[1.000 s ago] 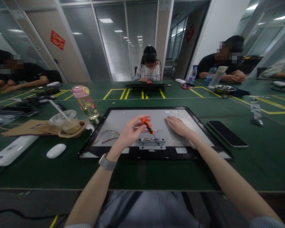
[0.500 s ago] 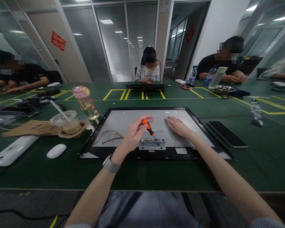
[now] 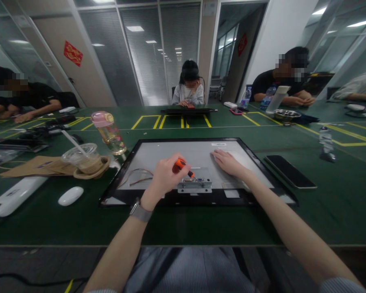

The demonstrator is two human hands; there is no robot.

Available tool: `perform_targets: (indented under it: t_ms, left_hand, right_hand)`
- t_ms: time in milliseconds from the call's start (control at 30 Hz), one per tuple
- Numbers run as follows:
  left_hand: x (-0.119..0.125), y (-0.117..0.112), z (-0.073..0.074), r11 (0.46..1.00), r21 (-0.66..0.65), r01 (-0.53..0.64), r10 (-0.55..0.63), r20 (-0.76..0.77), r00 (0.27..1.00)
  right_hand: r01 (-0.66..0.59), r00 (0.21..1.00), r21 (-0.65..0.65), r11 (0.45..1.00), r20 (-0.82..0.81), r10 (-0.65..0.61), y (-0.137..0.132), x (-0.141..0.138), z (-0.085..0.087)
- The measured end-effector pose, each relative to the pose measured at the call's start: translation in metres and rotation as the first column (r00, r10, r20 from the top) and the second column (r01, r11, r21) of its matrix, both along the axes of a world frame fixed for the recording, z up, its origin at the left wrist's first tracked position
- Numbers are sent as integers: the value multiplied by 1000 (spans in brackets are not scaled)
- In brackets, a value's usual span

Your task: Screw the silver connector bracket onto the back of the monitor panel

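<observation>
My left hand (image 3: 167, 173) is closed around the orange and black handle of a screwdriver (image 3: 185, 167). The tool leans, its shaft slanting down and right to a metal bracket (image 3: 195, 185) near the front edge of a flat display panel (image 3: 183, 152). Whether the tip sits in a screw is too small to tell. My right hand (image 3: 227, 162) lies flat on the panel's grey back, fingers stretched out and holding nothing. Thin wires (image 3: 137, 177) run across the panel to the left of my left hand.
Left of the panel are a white mouse (image 3: 70, 195), a plastic cup (image 3: 87, 158) in a carton holder and a pink-lidded bottle (image 3: 110, 132). To the right lie a black phone (image 3: 289, 171) and a small silvery packet (image 3: 326, 144). Other people sit around the green table (image 3: 183, 228).
My left hand has turned and its fingers have wrapped further round the screwdriver handle, which now leans more to the left. My right hand stays flat in the same place.
</observation>
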State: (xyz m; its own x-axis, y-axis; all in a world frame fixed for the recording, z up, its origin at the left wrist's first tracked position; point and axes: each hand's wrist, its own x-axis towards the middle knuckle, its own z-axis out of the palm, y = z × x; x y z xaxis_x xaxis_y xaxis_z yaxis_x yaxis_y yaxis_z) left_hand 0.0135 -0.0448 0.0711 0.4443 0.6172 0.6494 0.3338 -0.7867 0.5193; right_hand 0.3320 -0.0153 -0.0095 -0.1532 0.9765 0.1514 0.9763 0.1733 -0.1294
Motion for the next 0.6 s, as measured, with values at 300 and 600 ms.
perform_targets:
  t_ms: [300,600]
  left_hand:
    - [2,3,3,999,-32,5,-5,-8,1000]
    - [-5,2,5,995,-85,48,-54,-69,996]
  right_hand:
    - [-28,1000,30,999,-7,28,2,4,-5]
    - [-10,1000,10,1000,0,10,1,1,-2]
